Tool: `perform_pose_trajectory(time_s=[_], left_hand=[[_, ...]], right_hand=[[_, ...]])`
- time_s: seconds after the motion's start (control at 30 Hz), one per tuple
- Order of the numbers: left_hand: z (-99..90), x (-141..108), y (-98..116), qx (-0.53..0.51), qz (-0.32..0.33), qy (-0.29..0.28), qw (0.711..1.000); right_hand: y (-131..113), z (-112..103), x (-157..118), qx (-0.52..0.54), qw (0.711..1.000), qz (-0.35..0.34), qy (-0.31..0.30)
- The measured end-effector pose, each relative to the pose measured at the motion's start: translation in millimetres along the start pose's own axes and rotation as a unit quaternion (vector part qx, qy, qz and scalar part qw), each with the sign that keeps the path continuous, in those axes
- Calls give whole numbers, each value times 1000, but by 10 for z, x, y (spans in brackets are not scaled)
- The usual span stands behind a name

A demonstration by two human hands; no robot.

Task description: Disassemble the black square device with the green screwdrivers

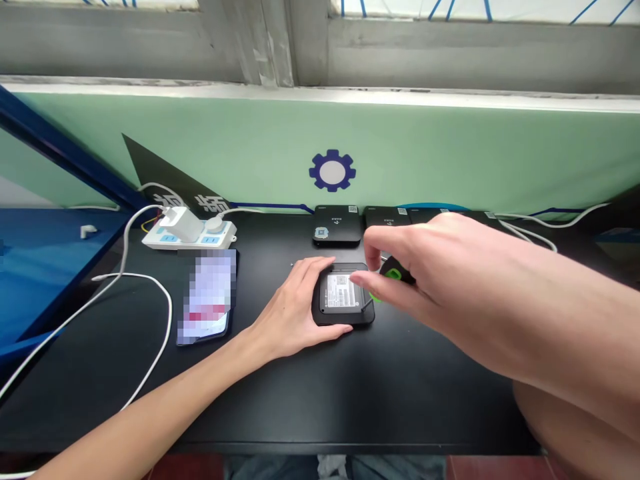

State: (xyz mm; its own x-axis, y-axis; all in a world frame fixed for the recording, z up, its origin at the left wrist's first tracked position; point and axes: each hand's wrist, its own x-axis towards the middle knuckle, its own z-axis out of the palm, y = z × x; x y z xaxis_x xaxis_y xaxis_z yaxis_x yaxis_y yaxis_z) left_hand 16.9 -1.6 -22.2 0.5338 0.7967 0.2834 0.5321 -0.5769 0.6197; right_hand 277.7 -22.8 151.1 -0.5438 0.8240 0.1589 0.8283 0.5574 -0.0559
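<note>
A flat black electronics box (326, 318) lies on the black table with its white printed label (341, 291) facing up. My left hand (295, 307) clasps its left side, fingers at the far edge and thumb along the near edge. My right hand (430, 267) is closed on a black-and-green screwdriver (394, 272). The thin dark shaft slants down to the near right part of the box, beside the label. My fingers hide part of the handle and the box's far right corner.
Several similar black boxes (337, 225) stand along the green wall panel. On the left are a white power strip (193, 233) with plugs, a phone (207, 297) and a loose white cable (167, 320). A small screw-like piece (293, 265) lies near my left fingers.
</note>
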Motion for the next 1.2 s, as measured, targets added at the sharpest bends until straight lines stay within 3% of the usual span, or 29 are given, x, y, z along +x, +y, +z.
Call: perform_pose_trajectory(time_s=[0.27, 0.43, 0.67, 0.9, 1.07, 1.2], left_hand=[[19, -23, 9, 6, 9, 1, 1000], [27, -36, 26, 6, -1, 4, 1000], [-27, -16, 96, 9, -13, -12, 1000], [-32, -16, 106, 7, -17, -10, 1000], [-29, -18, 95, 8, -8, -9, 1000], [-34, -17, 90, 12, -11, -16, 1000]], right_hand=[[28, 57, 4, -45, 998, -20, 34], [-133, -94, -17, -17, 999, -7, -47], [-206, -81, -71, -55, 998, 6, -26], [-173, -160, -31, 20, 998, -9, -58], [-13, 9, -76, -23, 999, -43, 8], [-15, 50, -85, -42, 998, -51, 8]])
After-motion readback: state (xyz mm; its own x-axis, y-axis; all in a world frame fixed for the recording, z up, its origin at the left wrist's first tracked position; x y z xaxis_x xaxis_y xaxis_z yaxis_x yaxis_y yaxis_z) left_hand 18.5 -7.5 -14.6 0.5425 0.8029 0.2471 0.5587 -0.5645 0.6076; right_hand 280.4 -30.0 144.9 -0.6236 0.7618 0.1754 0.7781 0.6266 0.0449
